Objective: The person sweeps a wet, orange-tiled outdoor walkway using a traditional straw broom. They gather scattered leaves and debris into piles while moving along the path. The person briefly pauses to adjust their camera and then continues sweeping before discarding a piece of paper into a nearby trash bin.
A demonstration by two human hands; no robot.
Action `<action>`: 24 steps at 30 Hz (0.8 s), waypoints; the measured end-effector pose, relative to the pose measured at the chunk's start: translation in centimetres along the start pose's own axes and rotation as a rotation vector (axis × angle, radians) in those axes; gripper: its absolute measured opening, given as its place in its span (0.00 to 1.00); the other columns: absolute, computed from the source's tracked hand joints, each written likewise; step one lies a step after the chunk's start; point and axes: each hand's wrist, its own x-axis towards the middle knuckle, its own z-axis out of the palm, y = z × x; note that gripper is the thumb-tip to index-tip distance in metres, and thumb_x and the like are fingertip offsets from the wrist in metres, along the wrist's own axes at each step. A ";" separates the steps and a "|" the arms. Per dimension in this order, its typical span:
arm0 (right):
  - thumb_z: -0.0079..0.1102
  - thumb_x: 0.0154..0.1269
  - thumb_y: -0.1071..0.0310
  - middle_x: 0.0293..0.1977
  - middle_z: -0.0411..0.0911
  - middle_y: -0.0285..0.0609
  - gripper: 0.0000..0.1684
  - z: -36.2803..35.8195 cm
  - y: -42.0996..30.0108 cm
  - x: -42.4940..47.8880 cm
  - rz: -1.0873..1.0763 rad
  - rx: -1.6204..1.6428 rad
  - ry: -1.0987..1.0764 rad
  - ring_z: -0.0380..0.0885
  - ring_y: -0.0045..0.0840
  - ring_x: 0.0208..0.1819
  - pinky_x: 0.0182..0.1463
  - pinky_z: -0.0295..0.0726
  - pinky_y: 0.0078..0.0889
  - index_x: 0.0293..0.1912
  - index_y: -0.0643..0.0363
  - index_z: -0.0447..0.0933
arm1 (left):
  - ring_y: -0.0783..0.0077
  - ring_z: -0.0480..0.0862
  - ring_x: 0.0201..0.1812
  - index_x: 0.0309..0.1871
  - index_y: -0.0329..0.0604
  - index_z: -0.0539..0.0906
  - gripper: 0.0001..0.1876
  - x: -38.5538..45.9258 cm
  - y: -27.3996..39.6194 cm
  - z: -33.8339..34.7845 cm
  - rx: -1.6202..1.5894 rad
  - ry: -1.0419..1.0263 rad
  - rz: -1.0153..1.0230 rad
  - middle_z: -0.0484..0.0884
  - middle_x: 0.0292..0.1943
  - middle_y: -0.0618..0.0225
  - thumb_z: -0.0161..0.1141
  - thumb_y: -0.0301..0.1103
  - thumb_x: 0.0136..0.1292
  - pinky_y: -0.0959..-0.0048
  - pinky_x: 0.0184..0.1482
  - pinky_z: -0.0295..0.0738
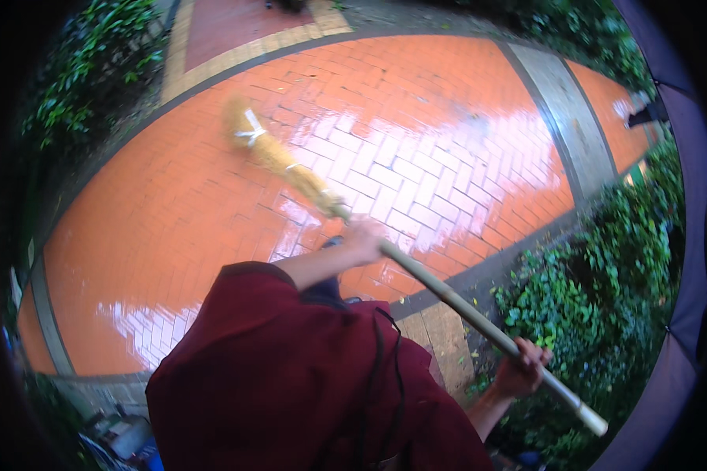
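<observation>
A long broom with a bamboo handle crosses in front of me, running from lower right to upper left. My left hand grips the handle just below the straw head. Farther down, my right hand is wrapped around it near its pale butt end. The yellow straw head is bound with white ties, and its motion-blurred tip is over the orange brick paving. Whether the bristles touch the bricks cannot be made out.
Wet, shiny patches reflect light on the herringbone bricks. Green shrubs border the paving at right, with more bushes at upper left. Purple fabric, apparently an umbrella canopy, hangs along the right edge. A grey strip crosses the paving.
</observation>
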 end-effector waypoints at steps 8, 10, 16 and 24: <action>0.54 0.60 0.74 0.30 0.67 0.36 0.09 8.6 26.5 6.7 0.535 -0.060 -0.355 0.67 0.28 0.42 0.65 0.53 0.45 0.40 0.55 0.68 | 0.54 0.78 0.34 0.20 0.46 0.76 0.06 -11.6 -23.4 -7.3 0.336 -0.070 -0.632 0.78 0.24 0.60 0.62 0.31 0.46 0.55 0.39 0.67; 0.54 0.59 0.76 0.29 0.67 0.37 0.10 8.1 25.7 8.7 0.473 -0.087 -0.311 0.68 0.28 0.41 0.65 0.56 0.44 0.39 0.54 0.66 | 0.53 0.77 0.32 0.19 0.46 0.75 0.06 -9.2 -25.2 -4.5 0.268 -0.021 -0.486 0.77 0.23 0.59 0.61 0.31 0.45 0.55 0.38 0.67; 0.54 0.57 0.77 0.26 0.66 0.33 0.14 7.6 12.9 9.1 0.091 -0.374 0.080 0.68 0.25 0.36 0.62 0.65 0.41 0.35 0.51 0.60 | 0.55 0.77 0.34 0.20 0.49 0.76 0.06 8.5 -16.7 8.9 -0.078 -0.164 -0.184 0.77 0.24 0.61 0.64 0.33 0.41 0.52 0.42 0.66; 0.57 0.60 0.73 0.28 0.61 0.30 0.13 7.6 7.8 5.8 -0.296 -0.653 0.218 0.66 0.24 0.42 0.67 0.54 0.38 0.36 0.50 0.61 | 0.61 0.80 0.45 0.29 0.52 0.83 0.03 29.8 -0.7 10.1 0.028 -0.480 0.426 0.82 0.32 0.66 0.59 0.31 0.53 0.57 0.55 0.68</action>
